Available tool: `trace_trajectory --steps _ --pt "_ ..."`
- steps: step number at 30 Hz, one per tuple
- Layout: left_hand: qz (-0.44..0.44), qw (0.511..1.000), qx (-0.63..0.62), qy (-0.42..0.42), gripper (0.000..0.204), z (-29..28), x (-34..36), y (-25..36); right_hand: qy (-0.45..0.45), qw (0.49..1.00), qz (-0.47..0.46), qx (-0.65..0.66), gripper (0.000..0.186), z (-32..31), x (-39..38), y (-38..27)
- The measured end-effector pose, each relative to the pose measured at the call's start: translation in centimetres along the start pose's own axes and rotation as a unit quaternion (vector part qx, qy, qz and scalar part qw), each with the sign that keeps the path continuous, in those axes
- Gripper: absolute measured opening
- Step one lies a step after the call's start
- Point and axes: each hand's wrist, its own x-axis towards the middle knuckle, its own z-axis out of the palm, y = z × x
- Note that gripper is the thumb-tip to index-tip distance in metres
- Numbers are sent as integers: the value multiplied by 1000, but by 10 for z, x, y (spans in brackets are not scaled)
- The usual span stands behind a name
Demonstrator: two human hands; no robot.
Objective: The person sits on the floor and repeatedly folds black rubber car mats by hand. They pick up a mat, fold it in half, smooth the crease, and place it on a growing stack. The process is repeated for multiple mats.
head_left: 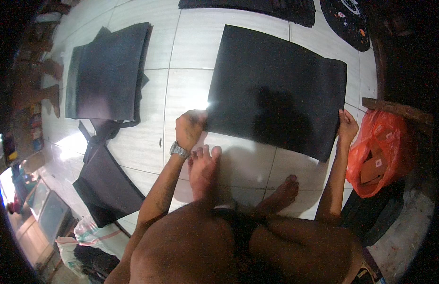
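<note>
A large black sheet (257,80), smooth and a little curved at its right side, spreads over the white tiled floor in front of my feet. My left hand (190,128), with a metal watch on the wrist, is closed at the sheet's near left corner; its fingertips are partly hidden. At the right edge my right hand (347,127) pinches the sheet between thumb and fingers. The sheet's material, whether leather-like or fabric, I cannot tell. My shadow falls across its middle.
A stack of dark sheets (106,75) lies to the left, with a loose dark piece (108,184) nearer me. More black sheets (257,5) lie at the far side. On the right sits an orange plastic bag (384,142) holding brown pieces. A white sack (103,236) stands at lower left.
</note>
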Motion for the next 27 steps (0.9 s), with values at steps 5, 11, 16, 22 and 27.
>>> trace_trajectory --steps 5,11,16,22,27 --pt "9 998 46 -33 25 -2 6 -5 3 1000 15 22 35 2 -2 -7" --pt "-32 996 59 -66 23 -4 10 -3 -1 999 29 26 36 1 -4 -13" --pt "-31 996 61 -57 19 -5 9 0 -12 998 43 54 38 1 -4 -16" --pt "-6 998 57 -37 17 -4 8 -3 4 998 42 45 39 0 -4 -12" --pt "-23 996 81 -21 21 -3 10 4 28 999 17 1 36 0 -2 -11"
